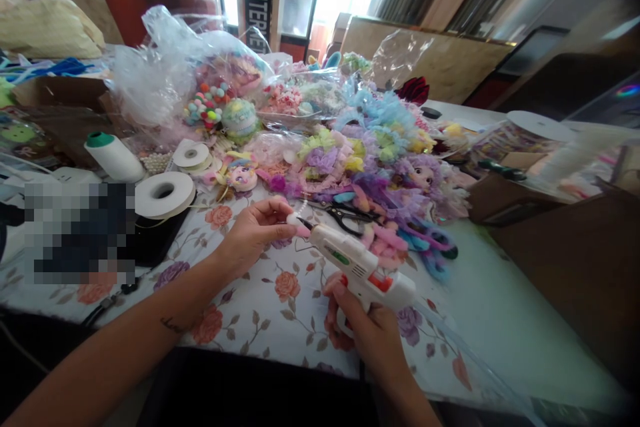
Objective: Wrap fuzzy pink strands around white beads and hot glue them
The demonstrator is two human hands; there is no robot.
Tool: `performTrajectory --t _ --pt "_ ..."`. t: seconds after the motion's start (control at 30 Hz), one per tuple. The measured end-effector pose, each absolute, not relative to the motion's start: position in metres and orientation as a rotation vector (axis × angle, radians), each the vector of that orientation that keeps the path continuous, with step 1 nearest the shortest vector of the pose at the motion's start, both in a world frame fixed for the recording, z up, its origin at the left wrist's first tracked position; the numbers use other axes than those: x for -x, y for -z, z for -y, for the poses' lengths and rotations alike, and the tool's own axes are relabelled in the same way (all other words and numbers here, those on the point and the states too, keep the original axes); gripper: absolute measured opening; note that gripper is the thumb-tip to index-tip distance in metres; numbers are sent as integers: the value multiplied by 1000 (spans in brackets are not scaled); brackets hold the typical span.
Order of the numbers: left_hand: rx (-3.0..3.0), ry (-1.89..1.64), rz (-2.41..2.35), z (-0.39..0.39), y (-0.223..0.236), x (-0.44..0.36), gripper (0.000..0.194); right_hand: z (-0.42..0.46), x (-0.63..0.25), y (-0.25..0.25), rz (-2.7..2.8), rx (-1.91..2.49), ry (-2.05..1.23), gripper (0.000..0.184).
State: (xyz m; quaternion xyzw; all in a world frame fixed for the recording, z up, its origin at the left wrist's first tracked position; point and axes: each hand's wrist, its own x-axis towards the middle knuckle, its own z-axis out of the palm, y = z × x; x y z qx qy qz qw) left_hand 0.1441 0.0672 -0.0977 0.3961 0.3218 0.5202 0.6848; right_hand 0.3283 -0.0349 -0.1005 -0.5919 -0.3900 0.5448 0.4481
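My right hand (367,327) grips a white hot glue gun (357,263), its nozzle pointing up and left. The nozzle tip meets a small pink piece (299,225) pinched between the fingers of my left hand (255,230). Both hands hover above a floral tablecloth (280,307). Black-handled scissors (345,215) lie just beyond the gun. Behind them spreads a heap of pastel fabric flowers and fuzzy trims (365,160), with a small doll (423,175) among them.
White ribbon spools (164,193) and a white thread cone with a green cap (113,155) stand at the left. Clear plastic bags of pom-poms (210,103) sit behind. A brown box (500,197) stands at the right. Turquoise-handled scissors (437,247) lie near the trims.
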Motion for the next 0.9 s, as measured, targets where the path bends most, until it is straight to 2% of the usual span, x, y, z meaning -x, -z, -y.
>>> performTrajectory --t 0.9 --pt "-873 -1170 -715 -67 96 -145 25 35 -328 102 971 1458 -1336 42"
